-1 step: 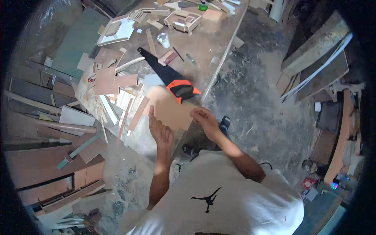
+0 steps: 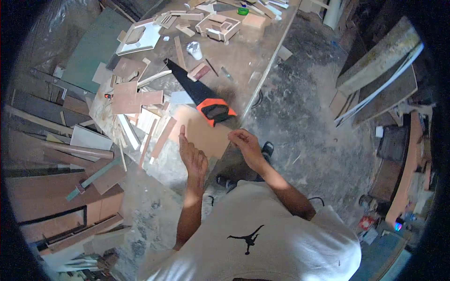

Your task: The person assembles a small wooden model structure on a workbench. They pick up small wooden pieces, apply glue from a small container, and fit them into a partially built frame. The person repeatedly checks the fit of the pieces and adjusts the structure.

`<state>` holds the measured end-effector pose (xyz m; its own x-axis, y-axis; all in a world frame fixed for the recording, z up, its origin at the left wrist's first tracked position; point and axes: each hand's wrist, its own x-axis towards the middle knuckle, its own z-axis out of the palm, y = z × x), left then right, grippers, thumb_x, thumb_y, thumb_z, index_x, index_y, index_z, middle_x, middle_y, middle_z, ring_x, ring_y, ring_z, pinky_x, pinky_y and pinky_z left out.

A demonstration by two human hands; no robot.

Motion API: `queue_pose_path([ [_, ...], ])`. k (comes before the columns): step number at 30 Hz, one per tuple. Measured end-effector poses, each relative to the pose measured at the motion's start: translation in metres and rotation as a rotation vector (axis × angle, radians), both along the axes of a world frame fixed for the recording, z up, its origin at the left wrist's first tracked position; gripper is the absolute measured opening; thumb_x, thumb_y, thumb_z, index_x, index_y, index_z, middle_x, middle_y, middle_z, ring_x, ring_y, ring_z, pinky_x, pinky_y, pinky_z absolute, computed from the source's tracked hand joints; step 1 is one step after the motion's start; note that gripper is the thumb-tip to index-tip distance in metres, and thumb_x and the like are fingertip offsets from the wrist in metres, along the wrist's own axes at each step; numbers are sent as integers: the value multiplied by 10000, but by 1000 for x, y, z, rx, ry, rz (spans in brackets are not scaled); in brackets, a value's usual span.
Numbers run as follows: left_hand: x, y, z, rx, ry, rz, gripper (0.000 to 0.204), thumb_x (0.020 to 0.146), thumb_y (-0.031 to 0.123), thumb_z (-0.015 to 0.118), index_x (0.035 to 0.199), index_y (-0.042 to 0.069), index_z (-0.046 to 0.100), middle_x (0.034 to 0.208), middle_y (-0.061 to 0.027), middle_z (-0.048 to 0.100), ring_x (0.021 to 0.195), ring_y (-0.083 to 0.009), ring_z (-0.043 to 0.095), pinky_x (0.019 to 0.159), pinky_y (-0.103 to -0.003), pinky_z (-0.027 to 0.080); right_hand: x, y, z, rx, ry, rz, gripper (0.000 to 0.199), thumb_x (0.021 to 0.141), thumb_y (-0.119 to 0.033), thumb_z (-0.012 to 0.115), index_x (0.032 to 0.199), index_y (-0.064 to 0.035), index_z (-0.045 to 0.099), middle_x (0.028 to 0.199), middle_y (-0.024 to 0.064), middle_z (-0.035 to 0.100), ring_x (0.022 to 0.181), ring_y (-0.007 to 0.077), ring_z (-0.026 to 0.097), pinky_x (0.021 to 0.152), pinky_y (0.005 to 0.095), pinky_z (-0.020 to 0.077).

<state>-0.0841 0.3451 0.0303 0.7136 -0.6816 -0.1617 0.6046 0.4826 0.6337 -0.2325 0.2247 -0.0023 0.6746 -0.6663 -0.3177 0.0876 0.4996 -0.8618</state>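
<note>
The left grip [image 2: 193, 158], one finger extended, others half-curled, holds nothing visible. The orange-handled black saw [image 2: 191, 88] lies beside the flat tan board [image 2: 212, 140]; a bump could tip it off the brown counter [image 2: 246, 56]. The right grip [image 2: 244, 144] curls loosely, contents hidden.
</note>
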Motion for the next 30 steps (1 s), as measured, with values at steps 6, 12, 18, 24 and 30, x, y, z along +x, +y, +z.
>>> queue_pose_path([
  [6,-54,-117,-14,-182,335,-129,413,1087,314,342,1453,124,366,562,46,396,330,-29,295,278,-186,251,-59,-107,4,9,-127,-155,187,1003,-229,599,1039,-49,635,912,-6,626,804,91,553,741,253,452],
  [12,-109,-231,15,-23,193,-249,406,1050,394,440,1354,128,475,550,55,380,327,-25,306,286,-203,222,-133,-225,5,-51,-321,-340,180,1031,-260,546,1069,-90,499,833,6,495,762,132,483,720,301,428],
  [18,-138,-280,23,11,179,-327,389,1023,419,509,1290,138,544,603,80,382,363,-14,267,321,-184,210,-164,-290,15,-14,-374,-577,186,1042,-299,516,995,-129,458,765,-1,440,700,131,424,703,324,394],
  [24,-99,-316,-20,47,266,-220,337,1016,387,540,1258,154,566,625,79,386,387,-7,259,344,-173,230,-132,-304,5,60,-313,-520,359,1019,-400,538,795,-133,454,686,-23,413,667,126,416,698,296,387],
  [30,-50,-360,-34,-25,344,-147,321,1010,381,556,1206,128,580,631,74,409,420,-14,307,363,-174,253,-70,-327,-5,157,-55,-301,358,1006,-363,584,755,-134,473,692,-13,456,645,104,428,614,271,367],
])
